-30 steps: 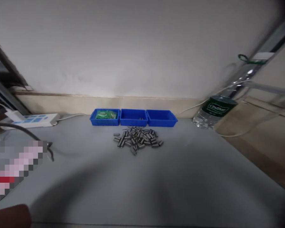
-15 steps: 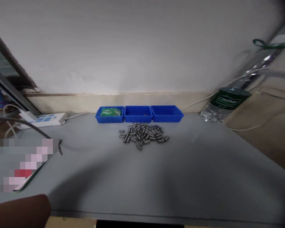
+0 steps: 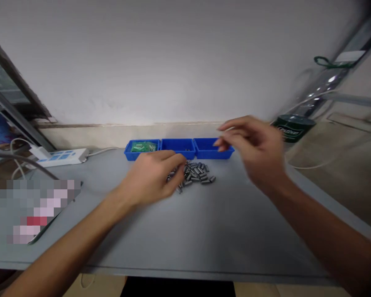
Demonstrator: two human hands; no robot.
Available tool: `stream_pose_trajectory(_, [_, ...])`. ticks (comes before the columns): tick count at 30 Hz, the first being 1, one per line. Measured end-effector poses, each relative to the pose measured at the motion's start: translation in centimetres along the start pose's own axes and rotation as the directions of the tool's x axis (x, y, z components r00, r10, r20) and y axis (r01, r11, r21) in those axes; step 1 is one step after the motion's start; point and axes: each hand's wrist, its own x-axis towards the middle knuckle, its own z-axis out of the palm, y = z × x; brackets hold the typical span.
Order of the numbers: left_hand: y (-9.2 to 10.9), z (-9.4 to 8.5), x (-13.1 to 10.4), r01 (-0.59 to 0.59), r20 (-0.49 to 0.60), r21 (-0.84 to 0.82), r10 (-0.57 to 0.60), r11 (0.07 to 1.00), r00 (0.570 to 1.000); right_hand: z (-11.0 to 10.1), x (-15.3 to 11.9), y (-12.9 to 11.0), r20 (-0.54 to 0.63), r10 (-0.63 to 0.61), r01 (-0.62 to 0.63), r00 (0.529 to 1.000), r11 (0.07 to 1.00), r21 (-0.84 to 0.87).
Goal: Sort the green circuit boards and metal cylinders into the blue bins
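Observation:
My left hand (image 3: 159,175) hovers at the left side of a pile of small grey metal cylinders and thin pins (image 3: 199,173), hiding part of it. Its thumb and index finger are apart, with bits of the pile visible between them; the other fingertips are hidden. Over the right-hand blue bin (image 3: 208,153), my right hand (image 3: 256,150) is raised, slightly blurred, with bent fingers apart and nothing visible in them. The middle blue bin (image 3: 177,145) holds a few small pieces. A green bag with small metal parts (image 3: 144,147) lies in the left-hand blue bin (image 3: 132,156).
A white power strip (image 3: 66,156) with a plug and cables lies at the back left. Nearer sits a flat, pixelated object (image 3: 46,210). A water bottle with a green label (image 3: 293,128) stands at the right, partly behind my right hand. The wall (image 3: 173,74) rises behind the bins.
Both hands have come into view over the desk: the left has moved in to the pile, the right to the right-hand bin. The camera view has shifted slightly.

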Motion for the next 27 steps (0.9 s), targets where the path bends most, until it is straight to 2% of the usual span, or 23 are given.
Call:
stream_pose_trajectory(2, [-1.9,0.8,0.8,-0.001,0.105,0.122,-0.012,0.993,0.994,2.7,0.6,3.0,0.079,0.185,-0.191,0.98,0.978,0.083])
stream_pose_trajectory(5, [-5.9,2.3,1.1,0.064,0.216,0.211,-0.11,0.975,0.97,5.9,0.5,6.8,0.121,0.372,-0.386,0.92,0.913,0.134])
stream_pose_trajectory(7, [-8.2,3.0,0.5,0.077,0.282,0.194,-0.13,0.978,0.951,7.0,-0.1,8.3,0.122,0.43,-0.445,0.895,0.884,0.146])
stream_pose_trajectory(10, [-10.2,3.3,-0.9,0.098,0.345,0.161,-0.15,0.982,0.927,7.3,-1.7,8.9,0.091,0.422,-0.432,0.902,0.886,0.167])
stream_pose_trajectory(15, [-11.4,3.5,-2.5,0.095,0.347,0.086,-0.119,0.992,0.93,6.0,-3.5,9.0,0.151,0.375,-0.392,0.915,0.915,0.097])
stream_pose_trajectory(19, [-11.8,4.5,-2.7,0.112,0.313,0.108,-0.141,0.988,0.939,5.7,-3.6,9.5,0.152,0.375,-0.388,0.915,0.919,0.072])
stream_pose_trajectory(22, [-11.9,5.1,-2.7,0.16,0.28,0.039,-0.165,0.986,0.946,5.8,-3.6,9.5,0.18,0.382,-0.4,0.906,0.913,0.075])
stream_pose_trajectory(25, [-11.5,5.3,-2.6,0.189,0.214,-0.063,-0.172,0.98,0.962,5.9,-3.7,9.4,0.219,0.363,-0.388,0.906,0.918,0.082])
stream_pose_trajectory(27, [-11.0,5.3,-2.3,0.182,0.13,-0.126,-0.165,0.975,0.978,6.0,-3.8,9.4,0.235,0.356,-0.381,0.904,0.922,0.07])
